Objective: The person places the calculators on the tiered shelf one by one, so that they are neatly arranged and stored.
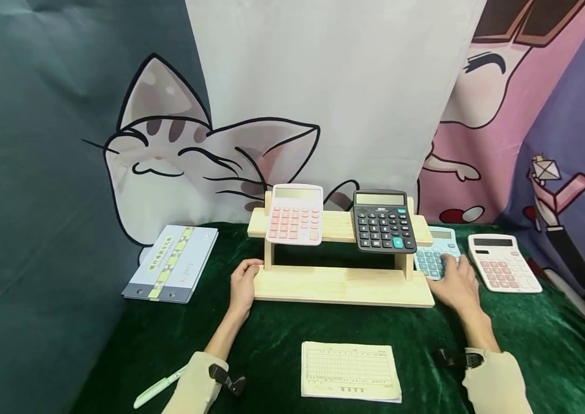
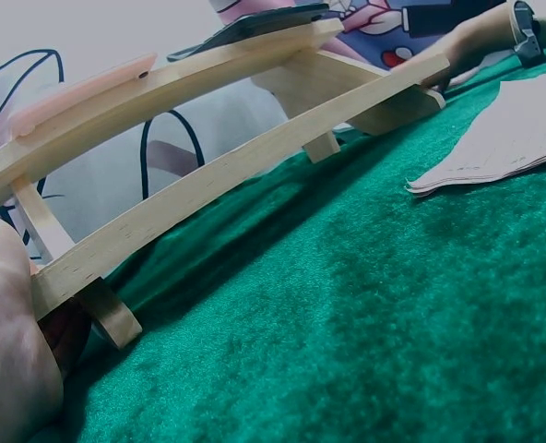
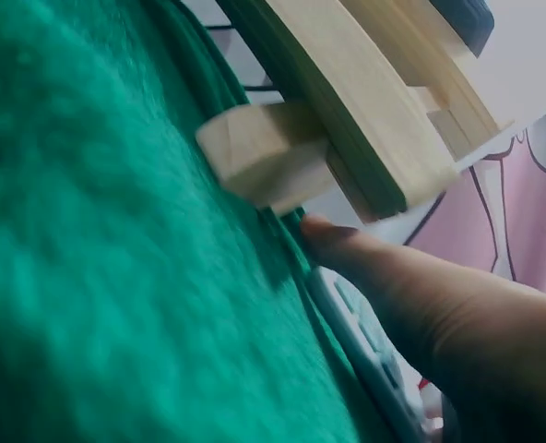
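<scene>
A light wooden two-tier stand (image 1: pixel 344 286) carries a pink calculator (image 1: pixel 294 214) and a black calculator (image 1: pixel 383 221) on its upper board. My left hand (image 1: pixel 244 284) grips the left end of the lower board, fingers reaching under it in the left wrist view. At the other end, my right hand (image 1: pixel 455 282) rests over the front part of a blue calculator (image 1: pixel 429 261), which lies partly behind the stand. The right thumb (image 3: pixel 374 268) stretches straight toward the stand's right foot (image 3: pixel 264 152); the other right fingers are mostly hidden in that view.
A white calculator with pink keys (image 1: pixel 504 263) lies right of my right hand. A grey-blue folder (image 1: pixel 172 263) lies at the far left. In front are a pad of printed forms (image 1: pixel 350 371) and a pale green pen (image 1: pixel 159 388). A printed curtain (image 1: pixel 344 86) hangs behind.
</scene>
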`<state>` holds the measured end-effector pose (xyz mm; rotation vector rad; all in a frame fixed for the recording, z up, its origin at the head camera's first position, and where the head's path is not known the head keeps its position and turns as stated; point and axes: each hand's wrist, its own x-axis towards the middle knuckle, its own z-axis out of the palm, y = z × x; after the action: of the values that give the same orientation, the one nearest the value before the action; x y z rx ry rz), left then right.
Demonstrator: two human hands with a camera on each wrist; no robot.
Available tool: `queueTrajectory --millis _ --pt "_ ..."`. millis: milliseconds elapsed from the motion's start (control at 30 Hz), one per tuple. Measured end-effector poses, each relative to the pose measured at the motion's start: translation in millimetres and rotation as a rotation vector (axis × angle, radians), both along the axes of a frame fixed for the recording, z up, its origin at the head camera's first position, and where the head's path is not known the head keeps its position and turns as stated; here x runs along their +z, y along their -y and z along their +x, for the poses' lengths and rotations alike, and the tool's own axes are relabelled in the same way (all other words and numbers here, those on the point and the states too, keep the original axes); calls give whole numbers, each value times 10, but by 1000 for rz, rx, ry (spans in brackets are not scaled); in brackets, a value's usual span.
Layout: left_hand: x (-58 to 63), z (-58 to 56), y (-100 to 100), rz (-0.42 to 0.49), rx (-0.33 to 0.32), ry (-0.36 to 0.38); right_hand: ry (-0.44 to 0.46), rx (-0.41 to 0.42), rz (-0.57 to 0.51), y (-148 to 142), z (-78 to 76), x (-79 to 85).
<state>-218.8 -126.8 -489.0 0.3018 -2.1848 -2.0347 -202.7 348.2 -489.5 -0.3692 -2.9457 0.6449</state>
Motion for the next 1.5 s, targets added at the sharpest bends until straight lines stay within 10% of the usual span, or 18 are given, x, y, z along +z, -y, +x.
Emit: queueTrajectory --millis 300,533,1033,1500 --pt "377 109 -58 -22 -17 -30 53 -109 -27 58 -175 -4" --pt "15 -118 6 0 -9 -29 -2 -159 -6 70 -172 -22" --pt "-163 159 42 -38 19 1 -45 -342 -328 116 91 -28" --pt "-57 12 -5 -5 -4 -6 -320 -314 -700 155 125 785"
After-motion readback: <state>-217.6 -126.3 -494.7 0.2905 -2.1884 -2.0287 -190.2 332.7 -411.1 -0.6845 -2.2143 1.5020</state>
